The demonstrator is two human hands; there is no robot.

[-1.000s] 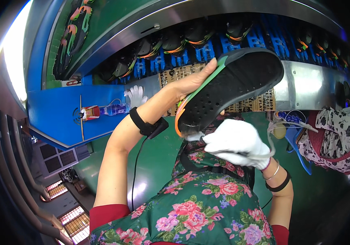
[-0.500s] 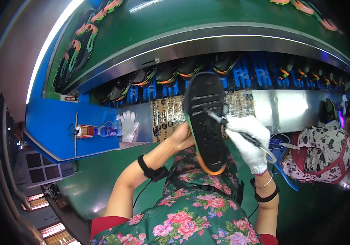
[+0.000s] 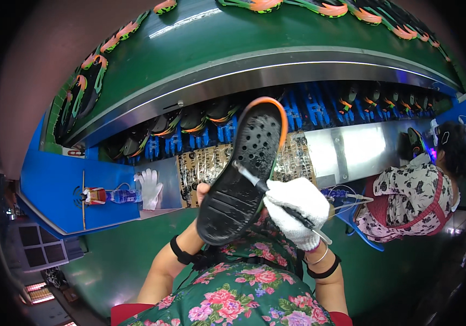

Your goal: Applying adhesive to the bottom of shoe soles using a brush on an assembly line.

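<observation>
My left hand [image 3: 202,192], bare, is closed around the edge of a black shoe sole [image 3: 231,190], with most of its fingers hidden behind it. The sole is tilted, its pitted and grooved face toward me, and an orange rim curves round its far end. In its white knitted glove, my right hand [image 3: 297,211] grips a slim dark-handled brush [image 3: 252,176] with a pale tube at its rear end. The brush tip appears to touch the middle of the sole, near the edge of the holes.
Past the sole is a taped cardboard strip [image 3: 205,171] on a metal ledge [image 3: 352,152]. Blue racks [image 3: 317,106] carry dark shoes behind it. Soles line a green conveyor [image 3: 276,32]. A spare glove [image 3: 149,187] and bottle [image 3: 126,196] lie left; a person [image 3: 407,201] sits right.
The sole has been turned end for end, its orange end now far from me. My right hand has shifted left and nearer with the brush. The view has moved as well.
</observation>
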